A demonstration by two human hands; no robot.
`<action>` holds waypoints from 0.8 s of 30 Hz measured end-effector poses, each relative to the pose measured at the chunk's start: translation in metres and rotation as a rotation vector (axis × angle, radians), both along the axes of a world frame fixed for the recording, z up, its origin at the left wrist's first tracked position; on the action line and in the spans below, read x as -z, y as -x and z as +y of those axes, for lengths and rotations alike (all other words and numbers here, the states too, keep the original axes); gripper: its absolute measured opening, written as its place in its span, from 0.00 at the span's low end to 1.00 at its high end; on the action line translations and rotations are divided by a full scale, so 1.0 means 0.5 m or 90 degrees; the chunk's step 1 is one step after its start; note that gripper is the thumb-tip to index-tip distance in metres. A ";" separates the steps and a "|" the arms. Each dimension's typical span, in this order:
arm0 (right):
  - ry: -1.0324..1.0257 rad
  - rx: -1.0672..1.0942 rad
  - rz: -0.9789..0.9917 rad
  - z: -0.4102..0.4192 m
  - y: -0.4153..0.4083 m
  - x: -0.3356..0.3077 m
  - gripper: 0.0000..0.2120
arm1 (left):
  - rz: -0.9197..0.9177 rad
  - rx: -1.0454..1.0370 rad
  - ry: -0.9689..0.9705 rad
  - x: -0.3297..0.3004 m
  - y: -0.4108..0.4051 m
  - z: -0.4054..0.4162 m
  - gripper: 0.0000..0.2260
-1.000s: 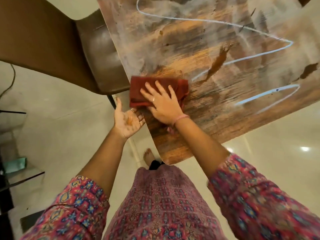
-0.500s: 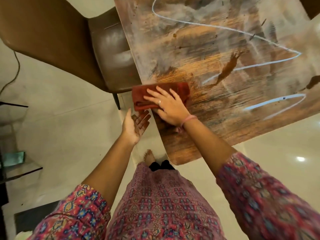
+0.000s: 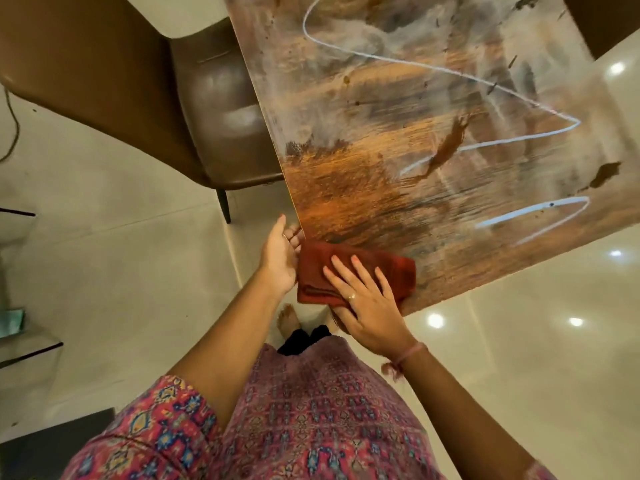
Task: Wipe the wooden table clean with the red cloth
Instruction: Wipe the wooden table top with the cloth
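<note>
The wooden table [image 3: 398,140] fills the upper right of the view, its top streaked with pale, cloudy smears and a thin white zigzag line [image 3: 450,74] running across the far and right-hand parts. A brown chair [image 3: 145,98] is tucked against its left edge. Near the table's near-left corner the grain looks darker and cleaner, so I judge only that corner area wiped, with most of the top left to do. The folded red cloth [image 3: 356,268] lies on that corner, overhanging the left edge. The right hand [image 3: 367,303] presses it flat, fingers straight and spread. The left hand [image 3: 280,258] waits cupped, palm open, just beside the edge against the cloth.
</note>
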State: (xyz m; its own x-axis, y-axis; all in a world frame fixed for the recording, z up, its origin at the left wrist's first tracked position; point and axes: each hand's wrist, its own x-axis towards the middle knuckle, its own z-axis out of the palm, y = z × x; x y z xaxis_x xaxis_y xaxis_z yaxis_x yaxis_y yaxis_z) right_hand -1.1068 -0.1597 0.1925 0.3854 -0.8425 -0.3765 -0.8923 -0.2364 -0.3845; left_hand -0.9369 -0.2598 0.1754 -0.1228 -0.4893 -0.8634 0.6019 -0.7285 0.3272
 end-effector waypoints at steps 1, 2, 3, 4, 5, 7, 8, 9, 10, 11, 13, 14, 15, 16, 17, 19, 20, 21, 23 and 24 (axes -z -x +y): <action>-0.005 -0.018 0.004 0.007 0.017 0.000 0.26 | -0.007 -0.001 0.006 -0.005 0.006 -0.005 0.20; -0.002 -0.033 0.000 0.000 0.032 0.000 0.26 | -0.018 0.002 0.007 -0.008 0.011 -0.009 0.19; 0.006 -0.046 -0.007 -0.018 0.043 0.001 0.26 | -0.034 0.005 0.004 -0.012 0.015 -0.014 0.18; 0.022 -0.055 -0.009 -0.043 0.051 0.001 0.26 | -0.049 0.007 0.003 -0.014 0.017 -0.017 0.17; 0.040 -0.055 -0.005 -0.077 0.058 0.003 0.26 | -0.062 0.008 0.003 -0.016 0.019 -0.021 0.16; 0.053 -0.009 0.008 -0.165 0.080 0.012 0.26 | -0.078 0.007 0.011 -0.020 0.022 -0.028 0.14; 0.056 0.041 0.012 -0.214 0.098 0.016 0.26 | -0.090 0.010 0.022 -0.021 0.020 -0.031 0.13; 0.064 0.099 0.018 -0.264 0.122 0.021 0.26 | -0.105 0.009 0.033 -0.022 0.019 -0.032 0.12; 0.073 0.159 0.028 -0.316 0.150 0.024 0.26 | -0.124 0.004 0.042 -0.019 0.017 -0.034 0.12; 0.071 0.221 0.038 -0.364 0.179 0.025 0.26 | -0.149 0.000 0.049 -0.016 0.015 -0.035 0.12; 0.047 0.342 0.053 -0.432 0.215 0.022 0.26 | -0.220 0.005 0.067 -0.008 0.011 -0.034 0.15; 0.038 0.386 0.055 -0.449 0.216 0.021 0.26 | -0.260 0.009 0.074 -0.005 0.011 -0.033 0.17; 0.034 0.417 0.053 -0.454 0.205 0.024 0.26 | -0.304 0.011 0.079 -0.007 0.016 -0.033 0.18; 0.043 0.429 0.050 -0.444 0.185 0.025 0.26 | -0.354 0.009 0.088 -0.011 0.023 -0.034 0.19; 0.065 0.417 0.049 -0.422 0.160 0.025 0.27 | -0.408 0.007 0.101 -0.020 0.034 -0.035 0.20; 0.098 0.330 0.044 -0.333 0.108 0.028 0.27 | -0.517 0.017 0.149 -0.037 0.054 -0.039 0.22; 0.094 0.273 0.037 -0.272 0.086 0.025 0.27 | -0.566 0.027 0.187 -0.041 0.063 -0.041 0.24; 0.082 0.216 0.031 -0.205 0.071 0.018 0.27 | -0.606 0.040 0.237 -0.046 0.070 -0.043 0.25; 0.046 0.119 0.020 -0.080 0.069 0.006 0.28 | -0.668 0.073 0.339 -0.052 0.081 -0.046 0.25; 0.037 0.081 0.018 -0.033 0.087 0.004 0.27 | -0.686 0.089 0.378 -0.053 0.085 -0.046 0.24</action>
State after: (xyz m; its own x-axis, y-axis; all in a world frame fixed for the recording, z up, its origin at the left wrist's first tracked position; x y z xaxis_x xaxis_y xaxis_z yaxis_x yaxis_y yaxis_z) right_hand -1.1501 -0.1763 0.1906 0.2639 -0.9044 -0.3353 -0.9267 -0.1413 -0.3483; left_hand -0.9792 -0.2830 0.2018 0.4298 -0.8793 -0.2054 -0.2504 -0.3346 0.9085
